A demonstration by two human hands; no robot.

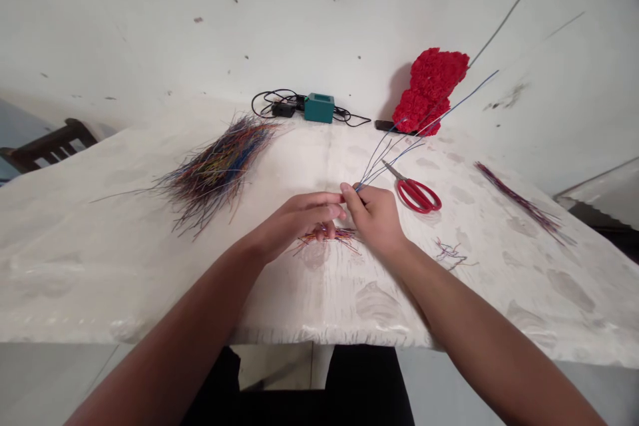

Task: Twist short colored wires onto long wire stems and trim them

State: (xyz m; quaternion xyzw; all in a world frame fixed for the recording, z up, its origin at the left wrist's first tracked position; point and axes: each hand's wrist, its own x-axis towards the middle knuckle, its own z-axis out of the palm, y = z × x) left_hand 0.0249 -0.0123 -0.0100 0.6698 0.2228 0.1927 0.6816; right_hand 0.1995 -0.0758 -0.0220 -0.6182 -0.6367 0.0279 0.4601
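Observation:
My right hand is closed round the lower ends of a few thin blue wires that fan up and to the right, past the red scissors. My left hand meets it at the middle of the table, fingertips pinched together against the same wire ends. Under both hands lies a small heap of short coloured wire scraps. A big loose bundle of multicoloured wires lies to the left on the pale tablecloth.
Red-handled scissors lie just right of my right hand. A red fluffy thing leans at the wall, beside a teal box with black cables. Dark red wires lie at the far right; a wooden chair stands left.

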